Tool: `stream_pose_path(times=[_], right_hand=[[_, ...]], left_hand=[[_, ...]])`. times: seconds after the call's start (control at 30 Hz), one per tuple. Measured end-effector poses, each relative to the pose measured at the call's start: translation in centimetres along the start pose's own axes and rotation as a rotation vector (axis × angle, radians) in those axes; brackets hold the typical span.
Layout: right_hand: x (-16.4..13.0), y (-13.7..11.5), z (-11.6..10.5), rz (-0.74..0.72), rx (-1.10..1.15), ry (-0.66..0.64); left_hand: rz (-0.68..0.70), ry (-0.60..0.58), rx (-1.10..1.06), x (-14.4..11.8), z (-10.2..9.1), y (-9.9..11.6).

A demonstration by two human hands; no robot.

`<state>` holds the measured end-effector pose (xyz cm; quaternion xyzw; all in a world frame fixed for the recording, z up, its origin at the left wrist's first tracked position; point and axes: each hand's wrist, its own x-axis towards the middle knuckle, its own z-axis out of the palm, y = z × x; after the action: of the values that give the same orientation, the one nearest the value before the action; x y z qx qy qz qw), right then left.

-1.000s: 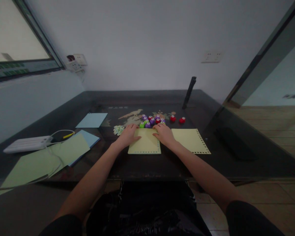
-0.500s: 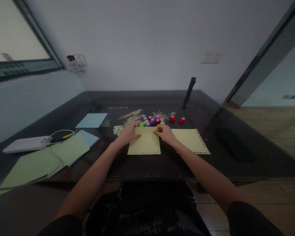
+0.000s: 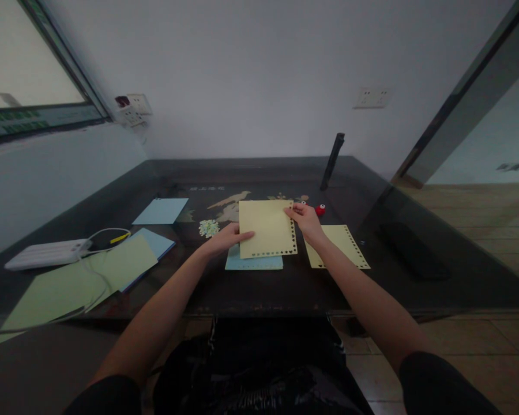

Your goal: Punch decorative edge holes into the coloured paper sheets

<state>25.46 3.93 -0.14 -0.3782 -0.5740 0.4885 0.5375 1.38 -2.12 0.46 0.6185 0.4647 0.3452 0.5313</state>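
A yellow sheet of paper, with punched holes along its right and bottom edges, is held up in front of me. My left hand is closed on its left edge, thumb on the front. At the upper right corner my right hand pinches it. Below the raised sheet lies blue paper with holes along its bottom edge, mostly covered. Another hole-edged yellow sheet rests on the table, partly behind my right wrist. Small red stampers stand beyond my right hand; others behind the sheet are hidden.
Left of centre sits a cluster of small pale green pieces. A blue sheet, larger green sheets and a white power strip with cables lie at the left. A black upright stick and a dark flat object are right.
Both hands have lifted the yellow sheet up and slightly to the right, baring blue paper under it. The raised sheet now hides most of the coloured stampers.
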Motion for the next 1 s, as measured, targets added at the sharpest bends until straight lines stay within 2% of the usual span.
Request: stream_pose_path(times=[0.13, 0.4, 0.8, 1.0], right_hand=[[0.0, -0.4, -0.1, 0.028, 0.025, 0.037], [0.2, 0.1, -0.2, 0.001, 0.042, 0.068], [0.1, -0.3, -0.2, 0.002, 0.013, 0.067], [0.0, -0.4, -0.3, -0.02, -0.094, 0.043]], left_hand=[[-0.013, -0.118, 0.103, -0.1, 0.7, -0.2], [-0.008, -0.279, 0.224, -0.4, 1.1, 0.1], [-0.026, -0.293, 0.209, -0.4, 1.1, 0.3], [-0.021, -0.298, 0.172, -0.6, 1.3, 0.7]])
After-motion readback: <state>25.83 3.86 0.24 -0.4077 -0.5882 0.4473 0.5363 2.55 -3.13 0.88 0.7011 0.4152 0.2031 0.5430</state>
